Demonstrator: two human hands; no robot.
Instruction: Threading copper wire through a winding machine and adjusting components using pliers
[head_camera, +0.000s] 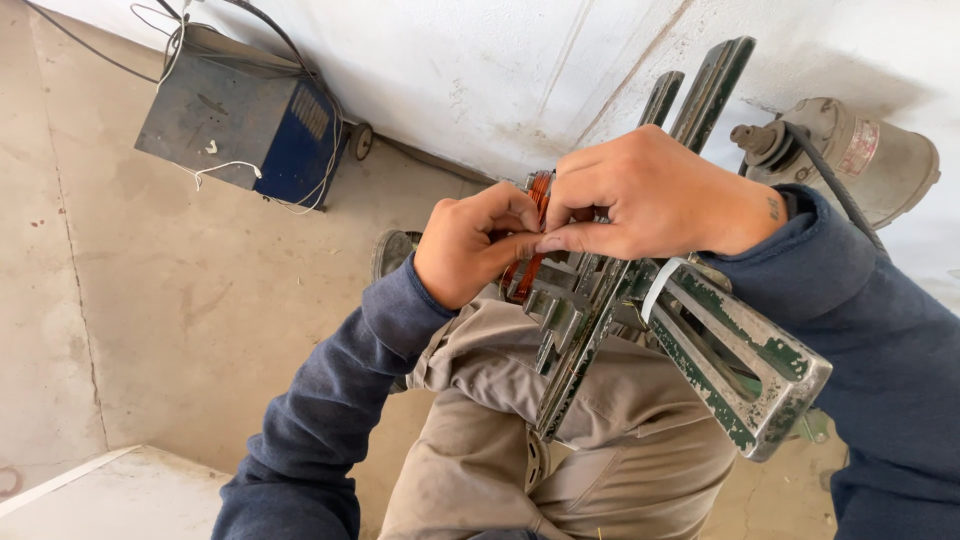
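A worn metal frame tool (740, 370) with chipped green paint and stepped bars rests over my lap. A bundle of copper-coloured wire (538, 192) is wound on its far end. My left hand (470, 245) grips the wire bundle from the left side, fingers curled around it. My right hand (650, 195) comes over the top of the frame and pinches the same wire, thumb and forefinger touching my left thumb. Most of the coil is hidden by both hands.
A blue and grey box-shaped machine (245, 115) with cables stands on the concrete floor at upper left by a white wall. A grey electric motor (850, 150) lies at upper right. A pale slab (110, 495) fills the lower left corner.
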